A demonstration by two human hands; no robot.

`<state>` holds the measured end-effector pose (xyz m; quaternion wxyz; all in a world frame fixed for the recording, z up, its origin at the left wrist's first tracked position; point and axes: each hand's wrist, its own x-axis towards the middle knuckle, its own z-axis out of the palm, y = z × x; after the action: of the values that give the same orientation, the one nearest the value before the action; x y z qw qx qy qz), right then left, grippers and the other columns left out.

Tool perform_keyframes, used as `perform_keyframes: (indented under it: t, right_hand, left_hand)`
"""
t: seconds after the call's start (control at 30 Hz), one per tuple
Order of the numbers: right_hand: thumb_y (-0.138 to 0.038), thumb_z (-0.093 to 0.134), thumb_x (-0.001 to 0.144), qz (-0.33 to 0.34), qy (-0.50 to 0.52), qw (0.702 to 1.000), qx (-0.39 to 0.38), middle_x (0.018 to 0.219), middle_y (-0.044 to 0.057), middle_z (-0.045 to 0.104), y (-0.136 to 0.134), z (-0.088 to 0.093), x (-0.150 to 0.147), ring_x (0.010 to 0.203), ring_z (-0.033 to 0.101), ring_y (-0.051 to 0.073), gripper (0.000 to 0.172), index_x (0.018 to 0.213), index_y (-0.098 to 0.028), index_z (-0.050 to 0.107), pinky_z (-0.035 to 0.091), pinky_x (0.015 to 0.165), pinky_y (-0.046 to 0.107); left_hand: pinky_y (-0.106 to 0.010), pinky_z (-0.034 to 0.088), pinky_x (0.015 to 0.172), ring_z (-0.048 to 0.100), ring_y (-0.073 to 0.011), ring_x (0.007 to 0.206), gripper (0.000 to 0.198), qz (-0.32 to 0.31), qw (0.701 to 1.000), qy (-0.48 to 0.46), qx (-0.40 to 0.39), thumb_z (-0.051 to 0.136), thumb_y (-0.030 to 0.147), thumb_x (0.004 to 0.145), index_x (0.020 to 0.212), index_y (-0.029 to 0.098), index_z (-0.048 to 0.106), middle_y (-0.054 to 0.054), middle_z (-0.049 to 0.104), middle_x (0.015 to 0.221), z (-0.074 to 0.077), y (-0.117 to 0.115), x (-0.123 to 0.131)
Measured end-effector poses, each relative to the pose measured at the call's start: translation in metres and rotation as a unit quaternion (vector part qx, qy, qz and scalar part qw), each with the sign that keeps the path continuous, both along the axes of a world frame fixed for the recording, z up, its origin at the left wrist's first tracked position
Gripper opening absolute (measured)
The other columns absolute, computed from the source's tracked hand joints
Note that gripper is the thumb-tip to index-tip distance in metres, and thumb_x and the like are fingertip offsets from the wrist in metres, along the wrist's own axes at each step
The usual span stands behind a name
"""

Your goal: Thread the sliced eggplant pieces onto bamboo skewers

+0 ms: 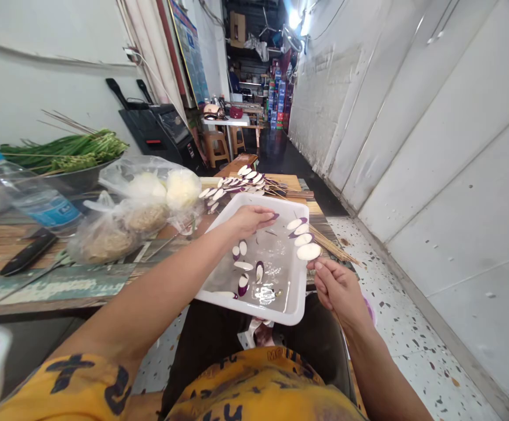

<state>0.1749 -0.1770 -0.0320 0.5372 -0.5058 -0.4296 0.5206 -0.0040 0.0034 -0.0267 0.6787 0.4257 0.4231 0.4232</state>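
Note:
A white tray point(299, 304) with water and several eggplant slices point(243, 283) rests on my lap. My left hand point(251, 218) reaches over the tray's far side and pinches a purple-skinned eggplant slice at its fingertips. My right hand point(337, 287) is at the tray's right rim, closed on a thin wooden skewer point(305, 238) threaded with several white eggplant slices.
More skewered eggplant slices point(237, 184) lie on the wooden table point(39, 280). A pile of bare skewers point(336, 248) lies right of the tray. Plastic bags of food point(140, 204), a water bottle point(30, 196), a knife point(26, 254) and greens point(65, 149) sit at the left. A white wall runs along the right.

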Motion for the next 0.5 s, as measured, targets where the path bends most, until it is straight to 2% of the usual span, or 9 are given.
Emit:
perform_keyframes:
  t: [0.17,0.27,0.37,0.5]
  right_hand:
    - [-0.048,0.063,0.076,0.012,-0.009,1.0,-0.023,0.047,-0.01,0.036,0.0,0.001,-0.003,0.03,0.023,0.001,0.034,0.082,-0.015,0.058,0.015,0.03,0.015]
    - [-0.047,0.062,0.077,0.013,-0.009,1.0,-0.023,0.047,-0.01,0.036,0.001,0.001,-0.004,0.03,0.024,0.001,0.034,0.082,-0.014,0.058,0.015,0.03,0.015]
    - [-0.047,0.061,0.078,0.016,-0.013,0.999,-0.025,0.047,-0.01,0.036,0.001,-0.001,-0.003,0.03,0.024,0.0,0.033,0.083,-0.014,0.057,0.015,0.03,0.015]
    - [-0.047,0.06,0.079,0.019,-0.018,0.999,-0.022,0.047,-0.01,0.037,0.0,-0.002,-0.003,0.03,0.024,0.0,0.033,0.083,-0.014,0.057,0.015,0.03,0.015]
  left_hand:
    - [-0.026,0.052,0.084,0.067,-0.0125,0.079,0.014,-0.02,0.997,-0.068,-0.016,0.065,-0.005,0.07,0.077,0.007,0.066,-0.008,0.068,0.082,0.013,-0.011,0.004]
    - [-0.022,0.053,0.071,0.066,-0.0111,0.071,0.011,-0.044,0.998,-0.05,-0.023,0.066,-0.002,0.072,0.075,0.008,0.062,-0.008,0.068,0.079,0.016,-0.014,0.005]
    - [-0.018,0.048,0.054,0.06,-0.0069,0.056,0.012,-0.073,0.997,-0.019,-0.025,0.066,0.004,0.075,0.08,0.011,0.059,-0.007,0.068,0.077,0.017,-0.017,0.006]
    - [-0.018,0.05,0.058,0.062,-0.0079,0.06,0.016,-0.082,0.994,-0.055,-0.038,0.064,0.0,0.074,0.079,0.013,0.056,-0.006,0.068,0.074,0.019,-0.021,0.009]
